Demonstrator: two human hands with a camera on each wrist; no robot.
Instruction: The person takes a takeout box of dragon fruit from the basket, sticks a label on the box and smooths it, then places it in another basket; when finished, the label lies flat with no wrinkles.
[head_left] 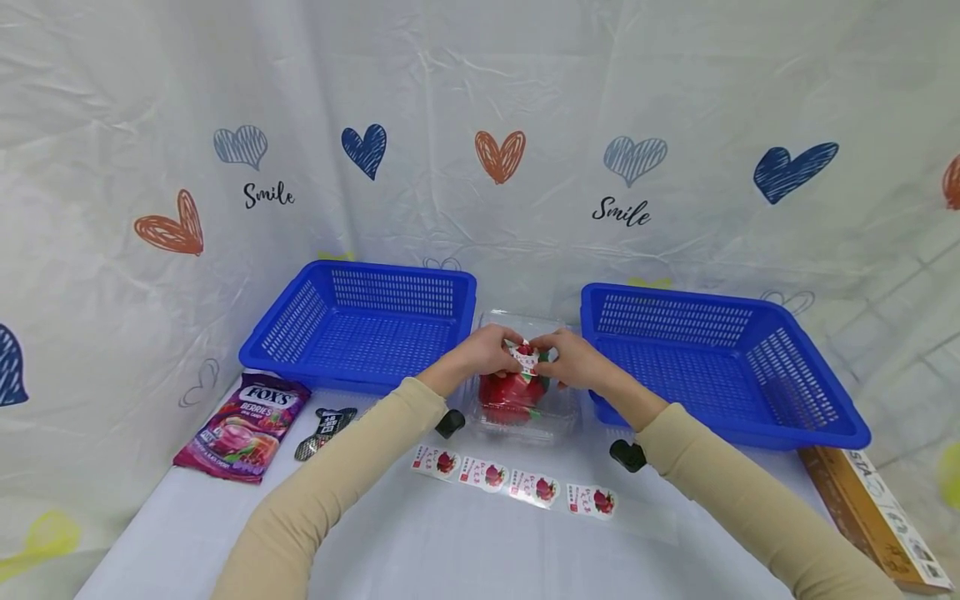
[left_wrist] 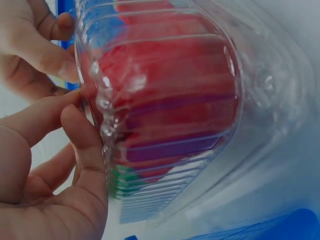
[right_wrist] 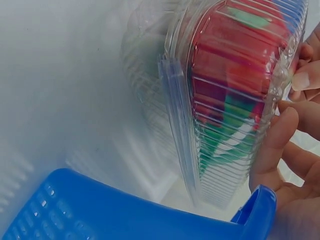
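Note:
A clear plastic clamshell box (head_left: 517, 427) with ribbed sides sits between two blue baskets in the head view. Red fruit (head_left: 504, 393) with green parts shows through its walls. Over the lid, both hands pinch a white sticker (head_left: 525, 362) printed with red fruit and characters. My left hand (head_left: 489, 350) holds the sticker's left side, my right hand (head_left: 576, 360) its right. In the left wrist view, the left thumb and fingers are right at the lid (left_wrist: 102, 115). Fingertips of the right hand (right_wrist: 295, 175) are close at the lid in the right wrist view.
Blue baskets stand on the left (head_left: 375, 379) and right (head_left: 720, 429). Before the box lies a strip of several similar stickers (head_left: 536, 487). A purple candy bag (head_left: 243, 425) and a small dark packet (head_left: 325, 432) lie left; a long orange-and-white box (head_left: 877, 517) lies right.

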